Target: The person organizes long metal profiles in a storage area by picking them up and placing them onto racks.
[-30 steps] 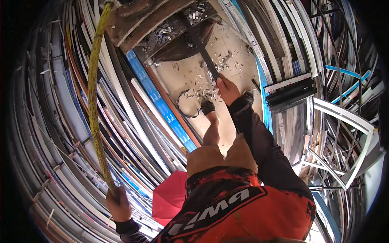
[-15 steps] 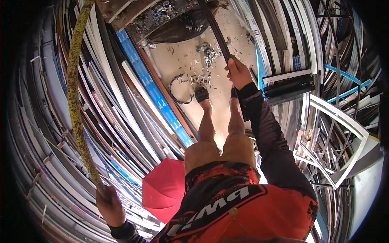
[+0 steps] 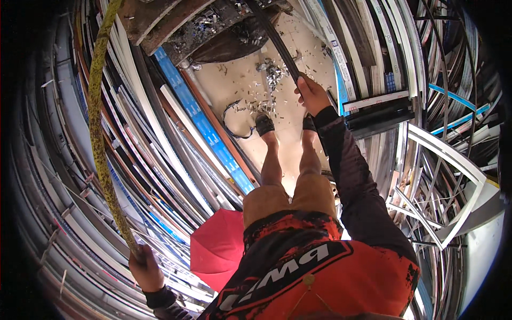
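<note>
My left hand (image 3: 146, 269), at the lower left, is closed around the lower end of a yellow pole (image 3: 97, 101) with dark speckles. From there the pole rises past the upper edge of the picture. Farther forward and to the right, the fingers of my right hand (image 3: 313, 96) wrap round a long dark bar (image 3: 274, 38). This bar slants up and left over the floor, and its far end is out of the picture.
Long strips and profiles (image 3: 144, 122) crowd the left side; more (image 3: 368, 42) stand at right. Metal offcuts (image 3: 273, 74) and a cable loop (image 3: 234, 120) lie on the floor by my feet. A dark bench (image 3: 208, 32) is ahead, a red umbrella (image 3: 216, 248) beside my leg.
The dark bar has shifted slightly left at its upper part, and its piece below my right hand no longer shows. Both hands keep their grips, nearly in place.
</note>
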A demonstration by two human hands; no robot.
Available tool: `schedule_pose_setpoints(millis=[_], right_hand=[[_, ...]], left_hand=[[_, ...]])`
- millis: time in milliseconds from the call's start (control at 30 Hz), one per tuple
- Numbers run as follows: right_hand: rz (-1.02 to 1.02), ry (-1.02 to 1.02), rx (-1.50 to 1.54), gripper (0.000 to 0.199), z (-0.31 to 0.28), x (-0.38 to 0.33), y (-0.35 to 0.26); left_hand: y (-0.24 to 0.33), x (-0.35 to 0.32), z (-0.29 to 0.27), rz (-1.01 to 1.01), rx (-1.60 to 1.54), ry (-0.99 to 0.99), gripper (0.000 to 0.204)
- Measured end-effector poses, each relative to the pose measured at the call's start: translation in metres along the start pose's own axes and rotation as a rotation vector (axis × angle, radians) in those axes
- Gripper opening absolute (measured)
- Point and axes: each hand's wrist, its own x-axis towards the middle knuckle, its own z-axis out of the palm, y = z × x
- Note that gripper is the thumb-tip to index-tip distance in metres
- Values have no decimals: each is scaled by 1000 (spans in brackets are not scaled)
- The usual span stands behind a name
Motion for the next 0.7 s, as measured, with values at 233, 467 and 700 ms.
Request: schedule_pose_setpoints(millis=[233,467,700], right_hand=[[-71,44,-210,55,16,38,-32],[54,1,-113,66,6,39,-41],[92,107,-153,64,-9,42,-21]], left_hand=[[-20,2,-7,-123,-64,-76,26],[-5,10,-15,-478,-487,-473,18],[-80,71,122,1095,320,-136,14]])
